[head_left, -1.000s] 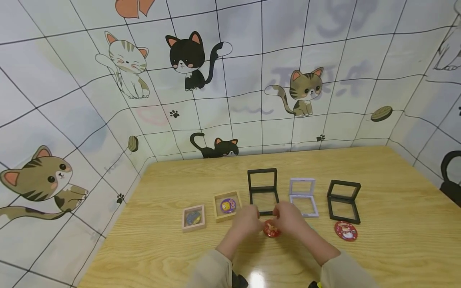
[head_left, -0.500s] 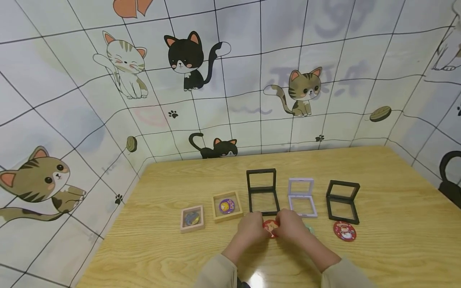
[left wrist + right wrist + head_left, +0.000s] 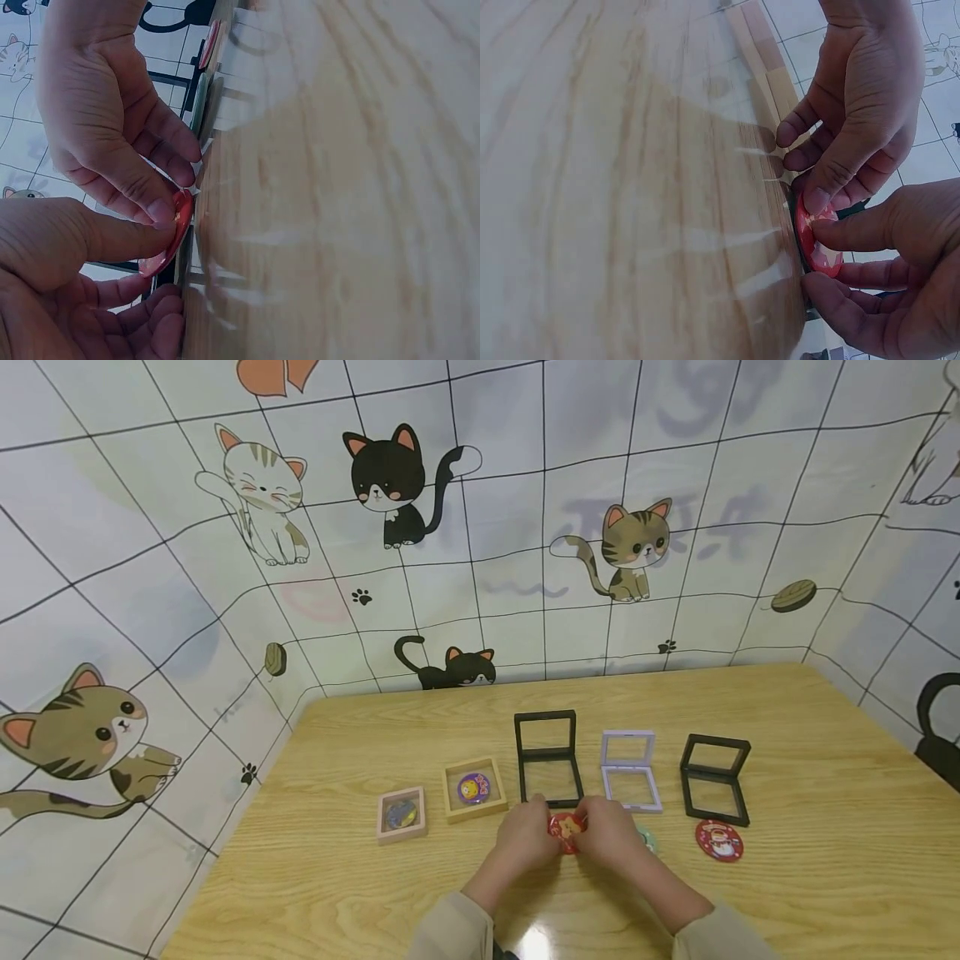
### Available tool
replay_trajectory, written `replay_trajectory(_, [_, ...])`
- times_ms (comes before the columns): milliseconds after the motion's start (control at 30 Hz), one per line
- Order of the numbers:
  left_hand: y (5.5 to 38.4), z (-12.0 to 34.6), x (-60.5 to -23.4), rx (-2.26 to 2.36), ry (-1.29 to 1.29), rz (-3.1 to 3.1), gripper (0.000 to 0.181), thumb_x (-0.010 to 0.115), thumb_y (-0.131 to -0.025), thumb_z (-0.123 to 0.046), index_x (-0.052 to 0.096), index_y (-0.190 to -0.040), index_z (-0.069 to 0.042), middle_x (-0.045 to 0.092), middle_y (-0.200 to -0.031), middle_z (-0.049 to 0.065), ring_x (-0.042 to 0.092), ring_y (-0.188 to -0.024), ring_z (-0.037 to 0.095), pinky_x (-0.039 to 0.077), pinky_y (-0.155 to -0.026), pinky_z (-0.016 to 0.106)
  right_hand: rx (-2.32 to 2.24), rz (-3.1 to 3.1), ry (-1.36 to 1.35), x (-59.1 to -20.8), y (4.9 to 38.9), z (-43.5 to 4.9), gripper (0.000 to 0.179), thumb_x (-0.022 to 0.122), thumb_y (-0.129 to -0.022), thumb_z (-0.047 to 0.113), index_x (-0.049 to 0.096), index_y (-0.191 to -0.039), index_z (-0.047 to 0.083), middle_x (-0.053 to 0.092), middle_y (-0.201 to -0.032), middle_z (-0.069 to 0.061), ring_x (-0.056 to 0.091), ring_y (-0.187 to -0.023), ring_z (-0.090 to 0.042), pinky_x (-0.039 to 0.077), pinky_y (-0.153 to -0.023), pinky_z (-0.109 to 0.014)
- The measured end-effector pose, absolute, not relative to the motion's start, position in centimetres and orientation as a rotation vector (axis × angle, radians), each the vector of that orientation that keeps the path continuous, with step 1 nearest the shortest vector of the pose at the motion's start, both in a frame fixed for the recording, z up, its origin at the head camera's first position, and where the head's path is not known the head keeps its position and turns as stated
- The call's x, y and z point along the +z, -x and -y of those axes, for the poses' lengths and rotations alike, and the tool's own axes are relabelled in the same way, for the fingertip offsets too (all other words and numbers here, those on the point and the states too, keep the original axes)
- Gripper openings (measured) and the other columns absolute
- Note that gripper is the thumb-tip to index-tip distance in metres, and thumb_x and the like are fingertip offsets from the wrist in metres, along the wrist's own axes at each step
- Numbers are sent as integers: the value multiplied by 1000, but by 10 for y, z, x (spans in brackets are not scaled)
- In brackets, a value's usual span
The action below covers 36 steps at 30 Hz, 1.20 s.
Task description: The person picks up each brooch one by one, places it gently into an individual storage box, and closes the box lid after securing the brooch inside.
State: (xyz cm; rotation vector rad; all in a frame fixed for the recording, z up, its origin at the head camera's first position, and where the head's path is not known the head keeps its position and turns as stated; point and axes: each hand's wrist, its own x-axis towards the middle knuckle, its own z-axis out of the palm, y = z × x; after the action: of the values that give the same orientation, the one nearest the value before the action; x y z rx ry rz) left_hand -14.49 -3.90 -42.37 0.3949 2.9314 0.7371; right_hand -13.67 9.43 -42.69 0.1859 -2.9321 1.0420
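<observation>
Just in front of the large black hinged display frame [image 3: 520, 777], a round red badge [image 3: 567, 832] with a gold figure is held between both hands. My left hand [image 3: 525, 837] pinches its left edge, thumb on the face and fingers behind. On the opposite edge, the thumb and fingers of my right hand [image 3: 609, 835] pinch it too. In the left wrist view the badge [image 3: 156, 262] is tilted close over the table. The right wrist view shows both thumbs on the badge's face [image 3: 826, 259], the other fingers loosely curled around it.
Right of the hands are a lilac frame [image 3: 655, 793], a smaller black frame [image 3: 715, 820], a green badge [image 3: 647, 839] partly behind the right hand, and another red badge [image 3: 720, 841]. To the left, a wooden frame [image 3: 450, 802] and a pinkish frame [image 3: 384, 827] each contain a badge.
Both hands have drawn slightly back from the black frame's front edge, and their thumbs and fingers now pinch the red badge. More of the badge's face and the green badge shows.
</observation>
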Motion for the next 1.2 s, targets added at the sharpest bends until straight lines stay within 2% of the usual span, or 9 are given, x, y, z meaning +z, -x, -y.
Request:
replay_trajectory(133, [146, 40, -425, 788, -415, -2924, 29, 72, -66, -9, 48, -82, -5, 49, -64, 3, 46, -56, 17, 36, -48, 28, 1046, 2922, -177, -429, 138, -94, 20, 73, -65, 3, 59, -78, -3, 56, -65, -6, 51, -58, -16, 41, -50, -28])
replay_trajectory(367, [148, 44, -424, 1002, -402, -2829, 25, 63, -68, 3, 47, -85, -4, 45, -63, 3, 42, -52, 15, 33, -44, 26, 1105, 2904, -175, -429, 139, -91, 18, 70, -72, 4, 54, -79, -2, 45, -61, -3, 41, -54, -15, 33, -47, -27])
replay_trajectory(667, [156, 49, -422, 1296, -397, -2731, 20, 55, -78, 3, 46, -95, -1, 46, -61, 1, 41, -48, 10, 33, -41, 21, 1153, 2872, -167, -420, 144, -88, 17, 65, -79, 5, 52, -82, -3, 47, -63, -4, 42, -53, -14, 35, -46, -26])
replay_trajectory(900, [161, 50, -417, 1411, -301, -2654, 20, 55, -83, -2, 49, -102, 0, 47, -59, 1, 42, -46, 9, 33, -40, 19, 1174, 2887, -134, -413, 150, -87, 19, 64, -81, 8, 52, -86, -5, 49, -65, -5, 43, -54, -15, 36, -46, -25])
replay_trajectory(1067, [165, 50, -416, 1485, -224, -2624, 20, 56, -82, -2, 52, -102, 0, 51, -63, 1, 45, -45, 9, 37, -40, 19, 1291, 2894, -90, -411, 155, -86, 17, 62, -83, 8, 51, -88, -5, 51, -59, -5, 46, -46, -12, 36, -43, -24])
replay_trajectory(1200, [169, 50, -416, 1515, -172, -2643, 20, 58, -80, -3, 54, -100, -1, 49, -60, 0, 42, -43, 8, 35, -39, 18, 1379, 2907, -34, -410, 159, -84, 20, 61, -84, 9, 51, -93, -5, 52, -55, -5, 49, -43, -11, 38, -42, -23])
